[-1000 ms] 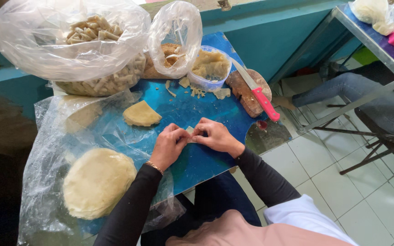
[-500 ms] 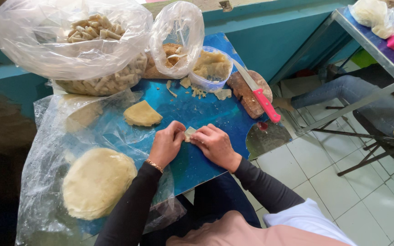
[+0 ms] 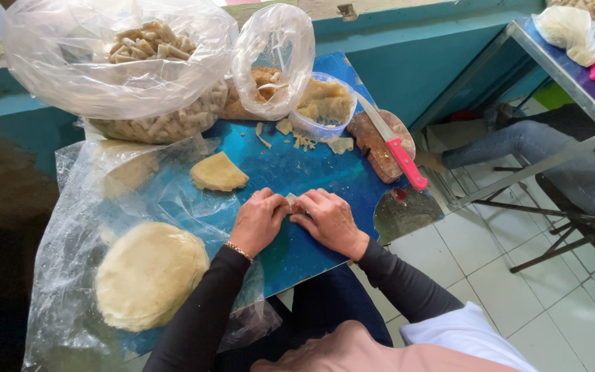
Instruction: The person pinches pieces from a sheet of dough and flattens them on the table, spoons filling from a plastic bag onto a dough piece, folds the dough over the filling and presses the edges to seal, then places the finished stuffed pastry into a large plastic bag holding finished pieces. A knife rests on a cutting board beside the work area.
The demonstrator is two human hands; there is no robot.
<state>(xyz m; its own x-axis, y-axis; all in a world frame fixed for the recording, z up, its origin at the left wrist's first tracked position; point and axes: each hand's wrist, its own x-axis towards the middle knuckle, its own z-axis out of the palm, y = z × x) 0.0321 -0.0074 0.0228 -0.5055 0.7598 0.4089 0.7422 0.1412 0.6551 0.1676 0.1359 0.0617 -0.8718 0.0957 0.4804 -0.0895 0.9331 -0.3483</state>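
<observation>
A blue table (image 3: 311, 172) carries everything. At its back stands a big bag (image 3: 125, 62) full of finished rolls, and beside it a smaller bag (image 3: 273, 62) and a tub (image 3: 325, 107) of filling. On the plastic sheet near the front lies a stack of round wrappers (image 3: 147, 274); a cut wrapper (image 3: 218, 172) lies further up. A knife (image 3: 394, 141) rests on a wooden board (image 3: 373, 138). In the middle, the left hand (image 3: 257, 222) and right hand (image 3: 328, 220) both pinch a small roll (image 3: 290, 200) on the table, fingers curled around it. To roll it well, I think both hands should press evenly and keep the wrapper tight, so the filling does not come out at the ends.
</observation>
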